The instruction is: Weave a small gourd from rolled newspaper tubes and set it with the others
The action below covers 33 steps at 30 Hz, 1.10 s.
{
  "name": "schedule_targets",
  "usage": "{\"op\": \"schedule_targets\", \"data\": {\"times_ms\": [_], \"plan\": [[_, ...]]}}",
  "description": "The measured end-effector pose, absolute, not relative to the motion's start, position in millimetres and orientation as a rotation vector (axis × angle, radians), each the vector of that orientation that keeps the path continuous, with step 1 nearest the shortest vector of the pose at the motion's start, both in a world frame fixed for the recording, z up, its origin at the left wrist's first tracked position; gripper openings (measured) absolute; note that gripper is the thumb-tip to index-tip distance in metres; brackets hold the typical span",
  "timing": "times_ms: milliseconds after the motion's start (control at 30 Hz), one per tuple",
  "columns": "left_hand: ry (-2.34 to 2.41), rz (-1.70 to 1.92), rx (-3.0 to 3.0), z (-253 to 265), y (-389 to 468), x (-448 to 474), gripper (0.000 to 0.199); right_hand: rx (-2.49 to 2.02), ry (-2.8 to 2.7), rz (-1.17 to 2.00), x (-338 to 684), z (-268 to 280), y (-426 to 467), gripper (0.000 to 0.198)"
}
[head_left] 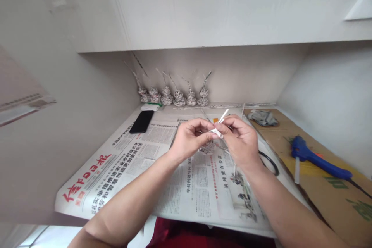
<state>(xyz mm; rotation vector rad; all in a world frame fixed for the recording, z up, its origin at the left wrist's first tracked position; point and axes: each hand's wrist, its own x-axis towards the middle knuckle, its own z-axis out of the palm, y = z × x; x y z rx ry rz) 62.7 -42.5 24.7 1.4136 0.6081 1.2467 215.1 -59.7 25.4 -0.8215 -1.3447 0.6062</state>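
Above the newspaper-covered table, both hands are pinched together on thin white paper tubes (223, 115). My left hand (193, 137) closes thumb and fingertips on the tubes from the left. My right hand (240, 139) grips them from the right, fingers curled. One tube end points up and away, while another, with a round hollow end, points down between the thumbs. Right beneath the hands is a coiled piece woven from printed paper (207, 148), partly covered by them. Whether it is joined to the tubes is hidden.
Several gourd shapes woven from paper (179, 99) line the back wall. A black phone (142, 121) lies on newspaper (116, 178) at left. At right, cardboard (328, 197) bears a blue glue gun (319, 161) and a grey rag (263, 117). A black cable (273, 164) curves beside my right wrist.
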Motion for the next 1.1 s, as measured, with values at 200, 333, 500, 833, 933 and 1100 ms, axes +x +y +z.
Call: {"op": "schedule_targets", "data": {"times_ms": [200, 333, 500, 833, 933, 1100], "plan": [[0.727, 1.331, 1.504, 25.1, -44.9, 61.5, 0.023, -0.836, -1.283, 0.517, 211.2, 28.6, -64.0, 0.019], [0.732, 1.173, 1.365, 28.5, -42.1, 59.2, 0.032, -0.842, -1.275, 0.546, 208.6, 26.5, -64.2, 0.022], [0.701, 1.117, 1.267, 28.4, -37.0, 57.3, 0.031, -0.870, -1.238, 0.607, 208.5, 20.7, -59.5, 0.025], [0.730, 1.165, 1.162, 28.5, -37.8, 60.2, 0.033, -0.911, -1.264, 0.625, 210.4, 16.2, -57.7, 0.020], [0.790, 1.254, 1.200, 26.4, -39.1, 62.7, 0.033, -0.966, -1.293, 0.652, 208.3, 15.4, -59.8, 0.018], [0.801, 1.322, 1.230, 22.0, -38.5, 65.5, 0.031, -1.032, -1.269, 0.676, 207.6, 13.7, -59.3, 0.016]]}}
